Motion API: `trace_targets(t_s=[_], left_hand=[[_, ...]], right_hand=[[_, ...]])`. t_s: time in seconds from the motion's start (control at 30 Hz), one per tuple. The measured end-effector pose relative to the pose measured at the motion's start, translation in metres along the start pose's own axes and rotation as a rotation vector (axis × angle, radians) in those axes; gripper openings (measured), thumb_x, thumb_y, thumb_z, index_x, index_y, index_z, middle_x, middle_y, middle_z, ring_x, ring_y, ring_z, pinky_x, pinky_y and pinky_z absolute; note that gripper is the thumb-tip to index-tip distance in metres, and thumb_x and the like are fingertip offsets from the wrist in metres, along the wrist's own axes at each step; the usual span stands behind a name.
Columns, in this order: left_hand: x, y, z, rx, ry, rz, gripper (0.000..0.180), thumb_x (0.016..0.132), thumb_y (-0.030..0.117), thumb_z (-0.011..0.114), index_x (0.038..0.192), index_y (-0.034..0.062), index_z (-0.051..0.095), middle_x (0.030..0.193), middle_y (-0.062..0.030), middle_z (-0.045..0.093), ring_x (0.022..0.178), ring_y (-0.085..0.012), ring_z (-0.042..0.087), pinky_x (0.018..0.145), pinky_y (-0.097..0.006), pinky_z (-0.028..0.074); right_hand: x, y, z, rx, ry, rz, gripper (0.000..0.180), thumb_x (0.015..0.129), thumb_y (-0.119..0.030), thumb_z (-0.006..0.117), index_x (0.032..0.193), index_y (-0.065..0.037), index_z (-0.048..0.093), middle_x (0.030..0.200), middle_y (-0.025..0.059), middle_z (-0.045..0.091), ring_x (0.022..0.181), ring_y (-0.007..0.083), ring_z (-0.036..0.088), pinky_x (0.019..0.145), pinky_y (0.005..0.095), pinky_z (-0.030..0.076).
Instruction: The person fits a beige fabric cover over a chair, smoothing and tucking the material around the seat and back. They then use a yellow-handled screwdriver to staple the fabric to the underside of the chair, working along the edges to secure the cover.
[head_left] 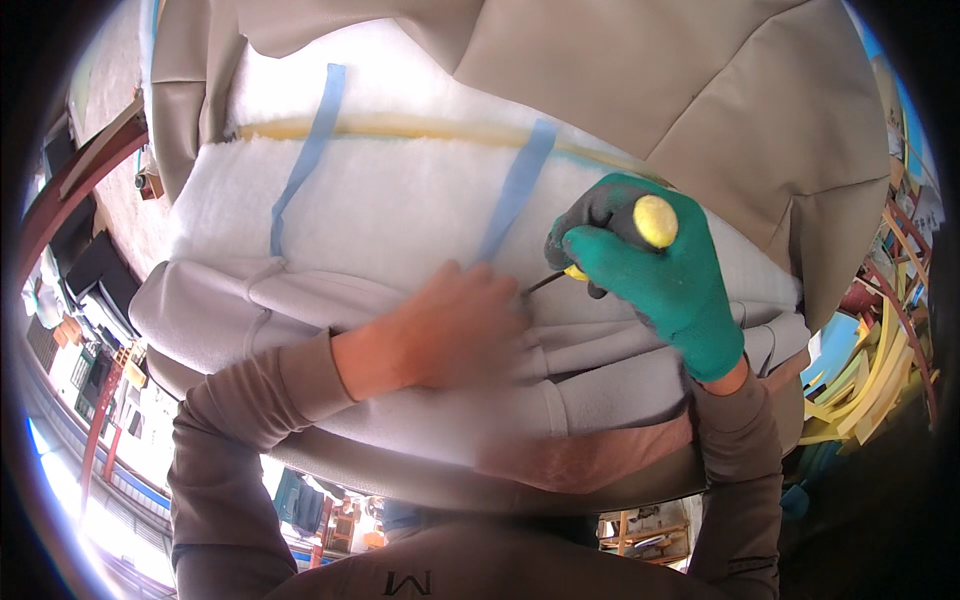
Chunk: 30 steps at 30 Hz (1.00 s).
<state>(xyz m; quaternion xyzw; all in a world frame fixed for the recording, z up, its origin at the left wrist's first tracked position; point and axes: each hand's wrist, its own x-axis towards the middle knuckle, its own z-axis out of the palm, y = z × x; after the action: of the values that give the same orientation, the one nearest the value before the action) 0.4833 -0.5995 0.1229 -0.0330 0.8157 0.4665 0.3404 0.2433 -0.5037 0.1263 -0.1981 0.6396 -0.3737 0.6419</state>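
Observation:
My left hand (460,325), bare and blurred, is closed at the upper edge of the grey-backed cover (330,290). What its fingers pinch is hidden. A blue strap (517,185) runs down over white batting (385,190) to those fingers. In a green and dark grey glove, my right hand (650,270) grips a yellow-handled tool (655,221). Its thin dark shaft points left and down, with the tip beside my left fingers. A second blue strap (310,155) lies farther left and meets the cover's folded edge.
Taupe upholstery material (580,70) drapes over the far side of the padded piece. Yellow foam (385,128) shows along a gap in the batting. A brownish flap (590,455) hangs near my body. Yellow foam strips (860,385) are heaped at the right.

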Motion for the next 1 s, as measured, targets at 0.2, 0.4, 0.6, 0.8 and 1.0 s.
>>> trace_targets(t_s=[0.2, 0.4, 0.6, 0.8, 1.0], left_hand=[[0.001, 0.000, -0.003, -0.015, -0.006, -0.002, 0.026, 0.096, 0.023, 0.063, 0.115, 0.0126, 0.076, 0.115, -0.0128, 0.066, 0.112, -0.0336, 0.061, 0.088, -0.051, 0.049], [0.002, 0.001, -0.003, -0.007, -0.055, -0.019, 0.026, 0.096, 0.024, 0.062, 0.114, 0.0125, 0.076, 0.108, -0.0129, 0.071, 0.116, -0.0334, 0.061, 0.089, -0.051, 0.049], [0.003, -0.001, -0.002, -0.012, -0.020, 0.006, 0.023, 0.099, 0.028, 0.061, 0.099, 0.0135, 0.079, 0.100, -0.0121, 0.072, 0.114, -0.0317, 0.061, 0.089, -0.050, 0.049], [0.000, -0.005, 0.000, 0.061, 0.003, 0.018, 0.031, 0.097, 0.030, 0.064, 0.075, 0.0115, 0.076, 0.092, -0.0101, 0.069, 0.105, -0.0316, 0.059, 0.088, -0.048, 0.048], [-0.001, -0.007, 0.006, 0.032, 0.104, 0.061, 0.026, 0.094, 0.029, 0.067, 0.075, 0.0116, 0.074, 0.091, -0.0101, 0.067, 0.105, -0.0307, 0.059, 0.090, -0.047, 0.048]], right_hand=[[0.005, 0.023, 0.011, -0.202, -0.028, -0.017, 0.006, 0.095, -0.007, 0.075, 0.094, -0.001, 0.074, 0.085, 0.0011, 0.070, 0.074, 0.0078, 0.060, 0.066, 0.0275, 0.051], [0.012, 0.028, 0.020, -0.143, -0.076, -0.161, 0.012, 0.097, -0.013, 0.075, 0.090, -0.003, 0.070, 0.085, 0.0007, 0.070, 0.074, 0.0074, 0.062, 0.066, 0.0278, 0.051], [0.009, 0.065, 0.019, -0.250, -0.117, -0.257, 0.013, 0.096, -0.017, 0.077, 0.096, -0.004, 0.072, 0.083, 0.0070, 0.069, 0.075, 0.0114, 0.063, 0.071, 0.0325, 0.054], [0.007, 0.109, 0.041, -0.228, -0.273, -0.119, 0.014, 0.099, -0.016, 0.077, 0.105, -0.004, 0.075, 0.093, 0.0073, 0.075, 0.083, 0.0114, 0.067, 0.077, 0.0333, 0.058], [0.015, 0.056, 0.005, 0.272, -0.142, 0.108, 0.013, 0.104, -0.015, 0.072, 0.107, -0.002, 0.073, 0.101, 0.0068, 0.079, 0.088, 0.0121, 0.072, 0.068, 0.0278, 0.058]])
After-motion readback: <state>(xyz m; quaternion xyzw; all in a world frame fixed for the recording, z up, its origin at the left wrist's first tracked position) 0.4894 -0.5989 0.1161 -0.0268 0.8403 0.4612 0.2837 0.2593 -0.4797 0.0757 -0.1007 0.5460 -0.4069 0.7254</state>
